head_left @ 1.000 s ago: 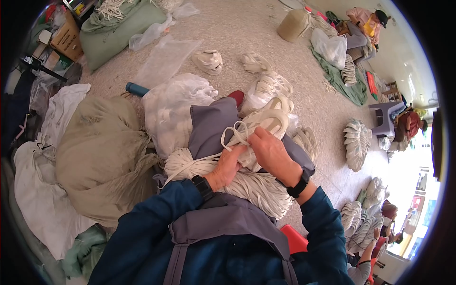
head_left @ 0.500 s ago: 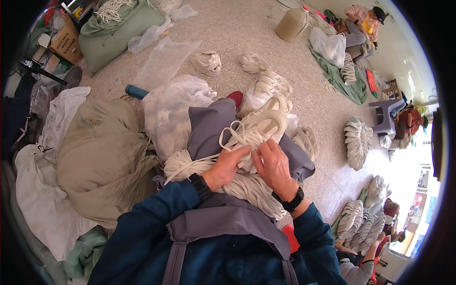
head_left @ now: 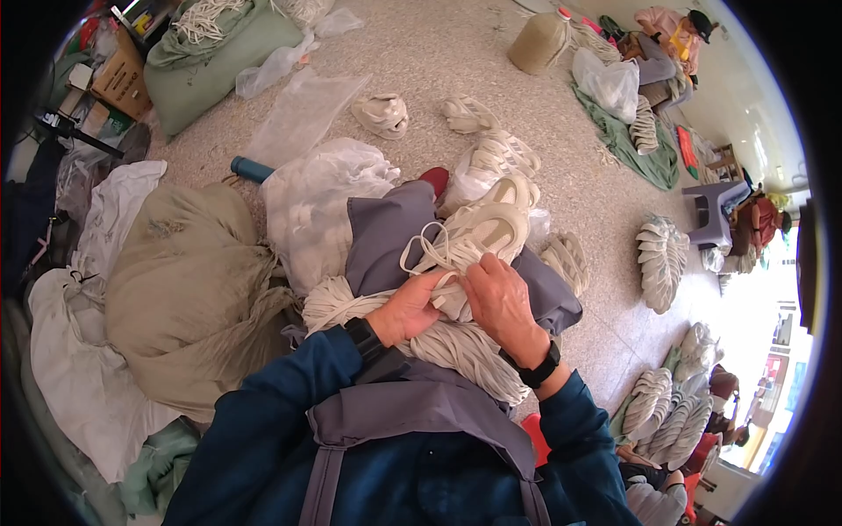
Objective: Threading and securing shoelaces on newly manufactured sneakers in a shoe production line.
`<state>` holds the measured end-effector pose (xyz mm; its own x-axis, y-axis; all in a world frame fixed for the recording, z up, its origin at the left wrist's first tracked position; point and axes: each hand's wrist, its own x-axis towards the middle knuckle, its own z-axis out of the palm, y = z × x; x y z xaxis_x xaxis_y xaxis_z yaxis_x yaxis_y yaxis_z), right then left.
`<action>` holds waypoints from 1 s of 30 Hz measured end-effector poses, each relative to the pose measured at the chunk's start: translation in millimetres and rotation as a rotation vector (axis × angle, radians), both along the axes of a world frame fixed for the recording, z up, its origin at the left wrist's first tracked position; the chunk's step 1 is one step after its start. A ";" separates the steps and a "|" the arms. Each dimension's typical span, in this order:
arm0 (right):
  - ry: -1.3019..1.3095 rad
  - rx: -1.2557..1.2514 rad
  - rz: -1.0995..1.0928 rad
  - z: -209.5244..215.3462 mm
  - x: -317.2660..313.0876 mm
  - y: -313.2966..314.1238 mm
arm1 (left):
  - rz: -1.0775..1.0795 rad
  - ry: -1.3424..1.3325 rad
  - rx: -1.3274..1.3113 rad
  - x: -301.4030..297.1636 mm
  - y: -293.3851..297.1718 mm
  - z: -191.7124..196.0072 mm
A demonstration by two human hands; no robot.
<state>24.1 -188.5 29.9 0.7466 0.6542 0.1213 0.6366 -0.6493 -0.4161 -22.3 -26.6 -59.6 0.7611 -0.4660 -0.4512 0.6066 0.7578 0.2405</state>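
A cream shoe upper [head_left: 495, 223] lies over my lap, its opening facing away from me, with a loop of white shoelace [head_left: 409, 249] standing out at its left. My left hand [head_left: 406, 310] is closed at the upper's near end, thumb and fingers pinching the lace. Beside it my right hand [head_left: 503, 302] is also closed, its fingertips pinched on the lace close to the left thumb. The exact spot where the lace passes through is hidden by the fingers. A thick bundle of white laces [head_left: 478, 358] lies across my grey apron [head_left: 395, 416], under both hands.
More shoe uppers [head_left: 502, 156] lie just beyond my knees. White plastic bags [head_left: 329, 180] and a big tan cloth sack [head_left: 180, 289] sit at my left. Stacked uppers [head_left: 662, 263] and a grey stool [head_left: 709, 210] stand to the right. Other people [head_left: 675, 44] sit farther off.
My right hand has shifted slightly left and its fingers have drawn together near the left thumb. My left hand has turned a little, and the lace loop has moved slightly left.
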 end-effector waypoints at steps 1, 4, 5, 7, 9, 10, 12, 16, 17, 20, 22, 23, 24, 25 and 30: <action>-0.006 0.009 0.007 -1.2 0.2 -1.6 | -0.001 0.000 0.000 -0.8 -0.7 -1.4; 0.009 0.145 0.038 0.0 1.0 -16.4 | 0.031 0.056 -0.016 1.0 -2.8 10.1; 0.010 0.147 0.041 2.3 0.1 -23.2 | 0.046 0.048 -0.014 1.2 -2.7 13.2; 0.132 0.306 -0.100 8.7 -4.4 -42.1 | 0.067 0.045 -0.011 -0.9 0.0 16.7; 0.134 0.236 -0.214 6.1 -8.6 -77.0 | 0.126 0.026 -0.032 -3.4 3.1 19.5; 0.176 0.199 -0.294 0.6 -12.3 -100.2 | 0.123 0.029 -0.032 -4.6 4.2 23.0; 0.168 0.049 -0.436 -12.3 -20.7 -156.6 | 0.180 0.052 -0.052 -5.4 5.4 29.8; 0.090 -0.668 -0.612 -53.5 -56.2 -320.4 | 0.141 0.024 -0.099 -0.9 2.9 30.0; 0.229 -0.832 -0.649 -46.5 -62.7 -326.0 | 0.146 0.021 -0.109 -0.7 2.5 30.2; 0.267 -0.791 -0.582 -46.1 -67.6 -306.9 | 0.155 0.024 -0.098 -2.8 3.6 28.2; 0.065 -0.216 -0.450 -27.0 -46.5 -238.4 | 0.158 0.029 -0.088 -3.8 3.7 21.9; 0.062 -0.046 -0.468 -8.8 -33.8 -188.3 | 0.154 0.024 -0.079 -4.5 3.9 18.5; 0.081 0.042 -0.471 2.1 -27.3 -152.9 | 0.149 0.017 -0.070 -5.2 4.4 17.3; 0.072 0.130 -0.417 1.1 -21.6 -128.6 | 0.150 0.014 -0.065 -6.0 4.5 18.7; 0.188 0.280 -0.180 -5.2 -12.4 -48.2 | 0.150 0.003 -0.034 -5.0 -1.7 20.4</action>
<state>11.7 -236.7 24.7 0.8726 0.4718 0.1265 0.4185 -0.5886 -0.6917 -27.3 -28.3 -39.2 0.8222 -0.3620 -0.4393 0.4861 0.8480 0.2112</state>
